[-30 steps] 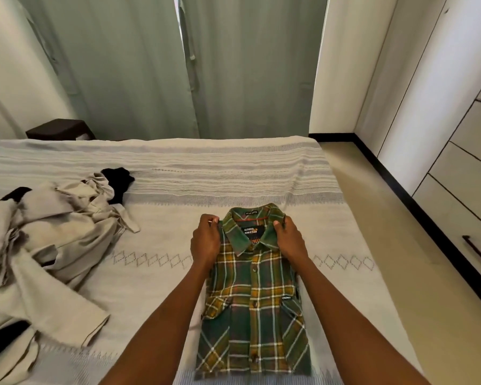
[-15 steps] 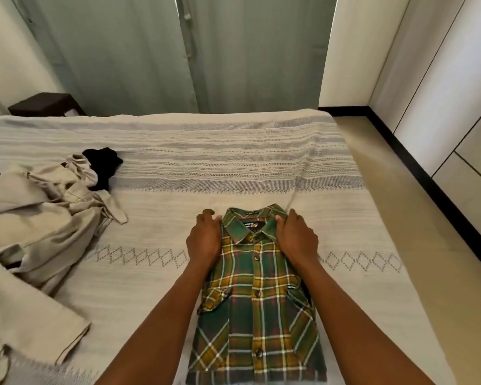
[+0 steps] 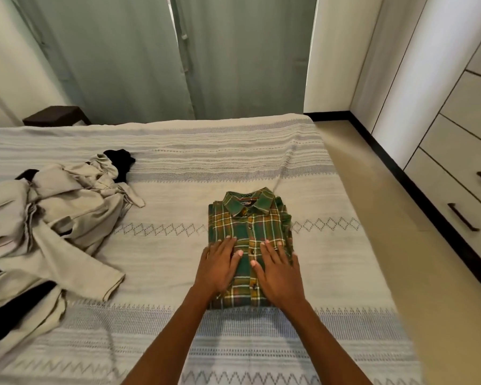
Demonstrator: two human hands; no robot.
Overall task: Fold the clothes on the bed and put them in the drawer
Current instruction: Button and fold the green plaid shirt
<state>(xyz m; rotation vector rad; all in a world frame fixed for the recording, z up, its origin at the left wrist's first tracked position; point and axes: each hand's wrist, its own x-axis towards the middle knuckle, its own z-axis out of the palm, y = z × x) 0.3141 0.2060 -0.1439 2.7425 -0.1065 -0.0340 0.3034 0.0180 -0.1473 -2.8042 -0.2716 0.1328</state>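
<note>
With the left hand (image 3: 218,266) and right hand (image 3: 278,270) spread flat, gripping nothing, on the folded shirt (image 3: 249,232) near the bed's (image 3: 233,162) right edge, careless lifting may undo its folds.

This is a bedroom in a home. A bed (image 3: 233,151) with a woven striped cover stands before long green curtains (image 3: 178,56), and a white wardrobe with drawers (image 3: 461,151) lines the right wall.
</note>
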